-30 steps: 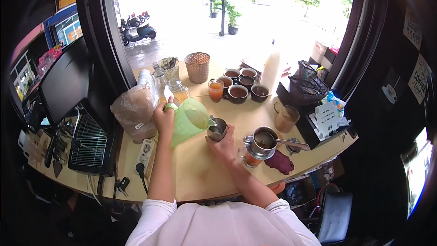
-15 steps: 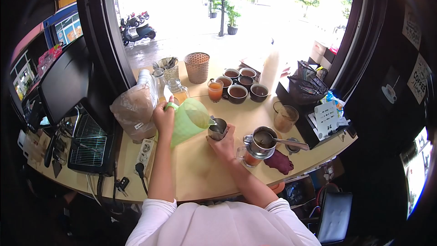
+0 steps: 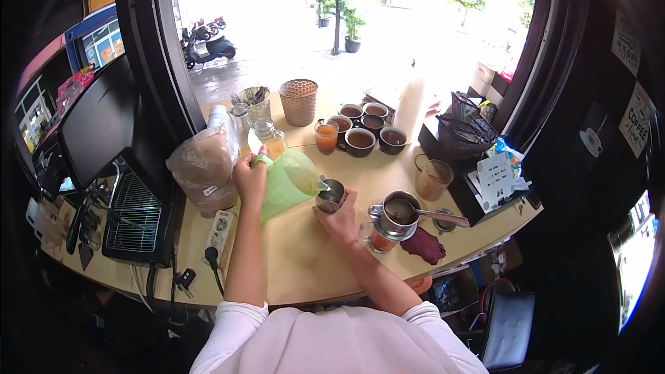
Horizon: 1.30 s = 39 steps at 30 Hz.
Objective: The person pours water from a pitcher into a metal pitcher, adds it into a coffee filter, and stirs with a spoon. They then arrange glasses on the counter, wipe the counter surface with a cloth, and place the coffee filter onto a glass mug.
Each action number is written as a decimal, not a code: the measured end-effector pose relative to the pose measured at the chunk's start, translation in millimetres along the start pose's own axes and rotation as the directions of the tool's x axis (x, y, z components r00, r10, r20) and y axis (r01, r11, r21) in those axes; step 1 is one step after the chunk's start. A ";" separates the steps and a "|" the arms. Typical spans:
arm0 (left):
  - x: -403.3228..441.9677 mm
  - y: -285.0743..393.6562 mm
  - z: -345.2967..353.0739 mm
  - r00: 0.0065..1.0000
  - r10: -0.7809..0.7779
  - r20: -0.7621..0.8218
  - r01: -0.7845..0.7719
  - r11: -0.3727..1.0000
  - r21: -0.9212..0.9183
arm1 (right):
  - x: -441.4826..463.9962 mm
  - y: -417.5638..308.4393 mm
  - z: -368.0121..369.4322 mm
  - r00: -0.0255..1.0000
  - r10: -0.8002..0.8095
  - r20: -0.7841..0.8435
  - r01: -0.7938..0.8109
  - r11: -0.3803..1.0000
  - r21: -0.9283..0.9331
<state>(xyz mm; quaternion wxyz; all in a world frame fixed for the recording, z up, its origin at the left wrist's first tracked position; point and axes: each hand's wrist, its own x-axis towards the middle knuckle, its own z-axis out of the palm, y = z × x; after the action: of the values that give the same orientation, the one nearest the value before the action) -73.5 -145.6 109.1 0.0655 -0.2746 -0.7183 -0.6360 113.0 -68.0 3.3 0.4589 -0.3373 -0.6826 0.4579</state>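
Observation:
My left hand [image 3: 249,174] is closed around the handle of a translucent green plastic pitcher [image 3: 280,190]. The pitcher tilts to the right, its spout at the rim of a small metal cup [image 3: 331,201]. Wrapped about that cup from the right is my right hand [image 3: 338,221]. Whether liquid is flowing is hard to make out. Just right of my right hand, a metal strainer pot [image 3: 400,212] with dark liquid and a long spoon [image 3: 443,217] rests on a glass mug [image 3: 380,240] of reddish drink. Beside it lies a maroon cloth [image 3: 423,246].
Several dark cups of brown drink [image 3: 359,141] and a glass of orange drink [image 3: 326,138] stand ahead. A glass mug [image 3: 434,179] is at right. Left are a plastic-bagged stack [image 3: 205,170], a power strip [image 3: 219,234] and an espresso machine [image 3: 138,215]. A woven basket [image 3: 299,104] stands behind.

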 end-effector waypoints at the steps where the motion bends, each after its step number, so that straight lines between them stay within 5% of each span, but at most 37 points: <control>1: -0.3 1.1 -0.3 1.000 -0.004 0.003 0.004 1.000 -0.002 | 0.1 0.2 0.1 1.000 -0.002 0.000 0.002 1.000 0.004; 29: 0.1 -2.2 2.1 1.000 0.009 0.003 -0.009 1.000 -0.004 | -0.3 2.2 1.4 0.998 -0.049 -0.039 0.046 0.996 -0.081; 39: -0.9 -1.9 3.4 1.000 0.025 0.005 -0.025 1.000 -0.007 | 0.9 0.1 0.4 0.999 0.017 -0.029 -0.017 0.999 0.030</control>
<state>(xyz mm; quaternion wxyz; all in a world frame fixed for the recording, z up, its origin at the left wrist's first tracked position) -72.9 -142.8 106.4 0.0709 -0.2854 -0.7126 -0.6369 112.3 -67.3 3.4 0.4697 -0.3428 -0.6661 0.4670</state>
